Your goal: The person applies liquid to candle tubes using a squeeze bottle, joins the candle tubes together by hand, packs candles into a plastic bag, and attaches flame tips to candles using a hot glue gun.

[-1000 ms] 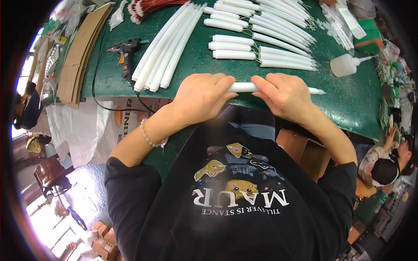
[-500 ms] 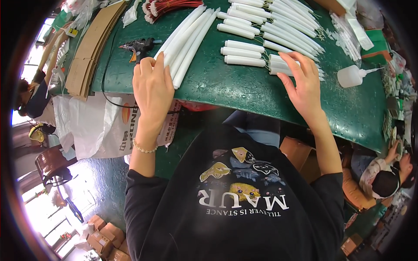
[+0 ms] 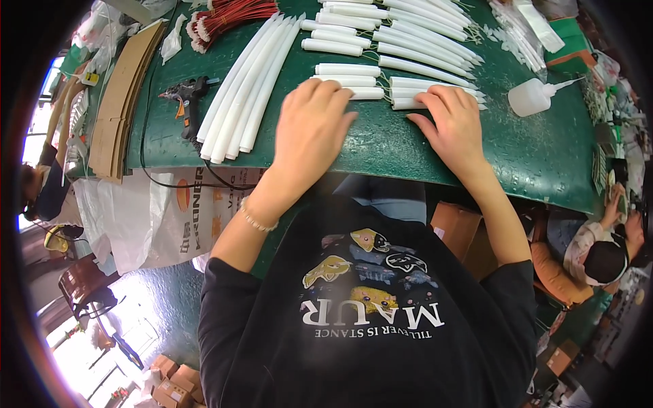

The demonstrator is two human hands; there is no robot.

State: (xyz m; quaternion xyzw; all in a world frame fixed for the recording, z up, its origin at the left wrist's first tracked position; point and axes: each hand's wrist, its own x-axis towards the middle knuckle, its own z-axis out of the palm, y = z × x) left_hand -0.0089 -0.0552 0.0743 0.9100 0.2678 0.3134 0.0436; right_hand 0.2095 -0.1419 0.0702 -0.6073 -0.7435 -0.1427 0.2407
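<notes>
My left hand [image 3: 314,129] reaches over the left ends of a small row of short white cylinders [image 3: 348,69], its fingers stretched out and the thumb apart. To its right, my right hand [image 3: 454,129] rests its fingertips at the lower edge of white tapered candle pieces [image 3: 408,83], thumb spread away. Thin wires link the short cylinders to these tapered pieces. My fingers partly cover both groups, so exact contact is hard to see. Left of my left hand lies a bundle of long white taper candles [image 3: 246,88], none of them held.
A hot glue gun [image 3: 192,105] with a dark cable lies left of the long candles. Red wires [image 3: 231,19] and cardboard sheets [image 3: 126,102] are beyond. A white squeeze bottle [image 3: 530,97] stands at the right. Another person [image 3: 598,262] sits at the far right.
My left hand has let go of the long candles and moved right to the short cylinders. The long candles now lie free. My right hand stays by the tapered pieces, and the view has shifted slightly.
</notes>
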